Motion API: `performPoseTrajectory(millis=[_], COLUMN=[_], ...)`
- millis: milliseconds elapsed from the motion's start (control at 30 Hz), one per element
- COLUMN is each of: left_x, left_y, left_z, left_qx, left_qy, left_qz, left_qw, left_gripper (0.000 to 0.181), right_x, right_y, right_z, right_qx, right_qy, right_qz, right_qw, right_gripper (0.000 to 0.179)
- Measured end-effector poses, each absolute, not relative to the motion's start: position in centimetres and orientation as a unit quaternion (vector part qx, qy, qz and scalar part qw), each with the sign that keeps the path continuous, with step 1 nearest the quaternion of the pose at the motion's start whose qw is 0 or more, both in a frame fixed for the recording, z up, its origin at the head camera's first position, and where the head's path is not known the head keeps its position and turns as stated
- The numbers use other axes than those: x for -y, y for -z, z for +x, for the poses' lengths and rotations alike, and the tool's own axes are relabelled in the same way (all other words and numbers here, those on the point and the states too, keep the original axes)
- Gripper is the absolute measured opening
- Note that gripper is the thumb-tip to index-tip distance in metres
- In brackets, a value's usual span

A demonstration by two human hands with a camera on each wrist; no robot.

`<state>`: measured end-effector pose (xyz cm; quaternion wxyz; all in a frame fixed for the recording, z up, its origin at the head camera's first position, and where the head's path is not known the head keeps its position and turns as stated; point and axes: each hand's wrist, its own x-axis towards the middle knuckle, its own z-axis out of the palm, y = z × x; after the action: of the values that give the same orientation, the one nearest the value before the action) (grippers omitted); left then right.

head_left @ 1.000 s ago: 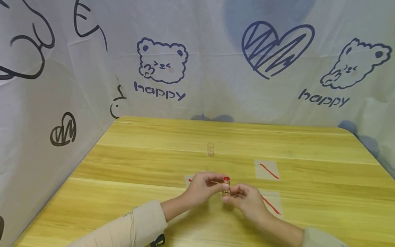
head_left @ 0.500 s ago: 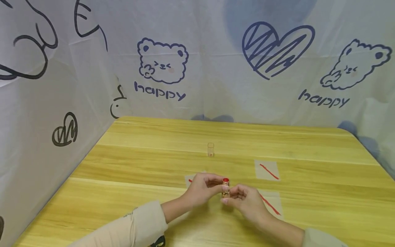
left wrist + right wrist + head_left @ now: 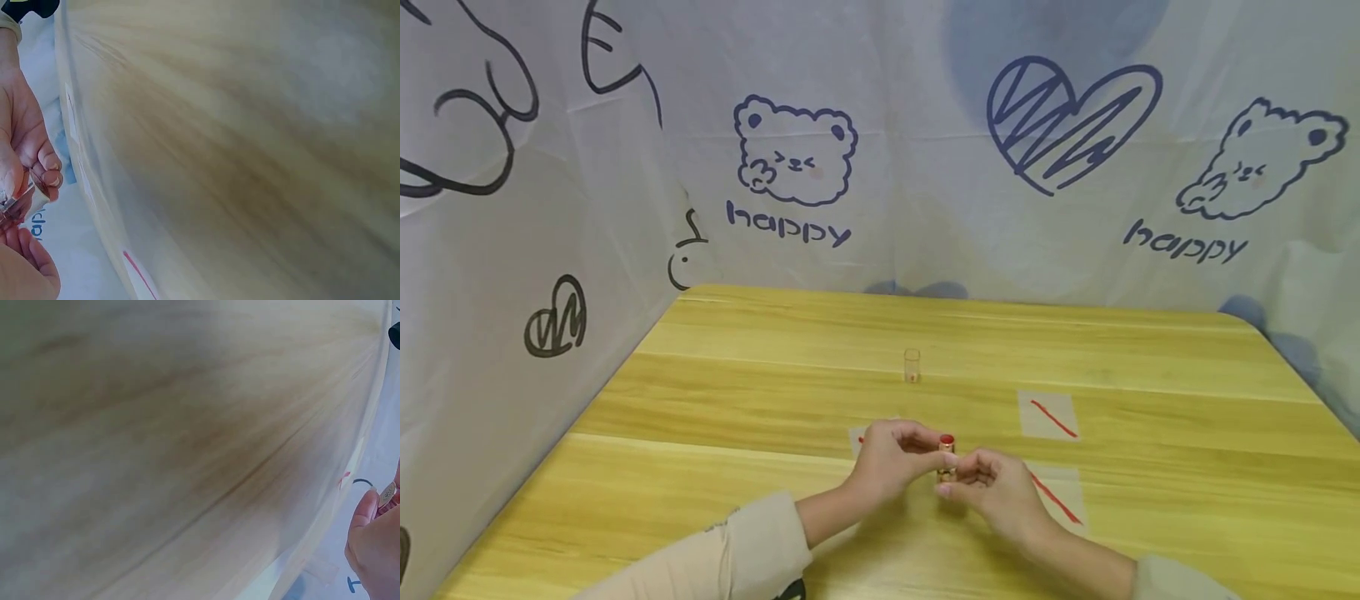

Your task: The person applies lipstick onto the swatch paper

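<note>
A lipstick (image 3: 947,448) with a gold tube and a red top is held upright between both hands over the table. My left hand (image 3: 891,462) pinches its upper part between thumb and fingers. Lower down, my right hand (image 3: 1006,490) pinches the base with thumb and fingertips. The left wrist view has the lipstick's shiny tube (image 3: 39,192) at its left edge, between the two hands. In the right wrist view, the round end of the lipstick (image 3: 387,495) shows beside the right thumb. Farther back stands a clear cap (image 3: 912,367).
White paper squares with red lines lie on the wooden table (image 3: 737,400): one at back right (image 3: 1048,415), another beside the right hand (image 3: 1060,496), and a third square (image 3: 857,442) partly hidden behind the left hand. Printed fabric (image 3: 910,208) hangs behind and at left.
The lipstick's red top now shows as a fuller dome at the tube's rim; earlier it looked ringed by the rim. The tube has shifted slightly left and down. Both hands keep their grip.
</note>
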<state>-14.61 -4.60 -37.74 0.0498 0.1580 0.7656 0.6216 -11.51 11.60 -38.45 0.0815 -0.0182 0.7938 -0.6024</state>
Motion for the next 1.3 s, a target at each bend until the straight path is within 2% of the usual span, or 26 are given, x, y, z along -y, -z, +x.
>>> performPoseTrajectory(millis=[200,300,533,733,1000,1300], left_x=[4.54,4.68,5.25,5.40,5.19,4.71], left_y=[37.99,38.00,38.06,38.06,38.00,37.87], left_z=[-14.53,-14.61,-15.17,-15.40,-15.17,-14.78], left_qx=[-0.774,-0.771,-0.751,-0.751,-0.760,-0.761], left_qy=[-0.611,-0.612,-0.616,-0.604,-0.604,-0.621], left_qz=[0.163,0.174,0.210,0.237,0.217,0.176], left_qw=[0.028,0.042,0.107,0.121,0.104,0.058], left_gripper=[0.021,0.022,0.027,0.027,0.025,0.021], right_x=[-11.63,-11.73,-12.10,-12.18,-11.99,-11.63], right_y=[38.55,38.61,38.68,38.69,38.70,38.56], right_z=[-11.50,-11.53,-11.67,-11.74,-11.70,-11.79], right_qx=[-0.792,-0.790,-0.792,-0.791,-0.786,-0.792], right_qy=[0.605,0.606,0.599,0.599,0.607,0.604], right_qz=[-0.028,-0.034,-0.065,-0.074,-0.060,-0.044], right_qw=[0.080,0.082,0.096,0.100,0.098,0.084], right_gripper=[0.027,0.028,0.029,0.030,0.031,0.027])
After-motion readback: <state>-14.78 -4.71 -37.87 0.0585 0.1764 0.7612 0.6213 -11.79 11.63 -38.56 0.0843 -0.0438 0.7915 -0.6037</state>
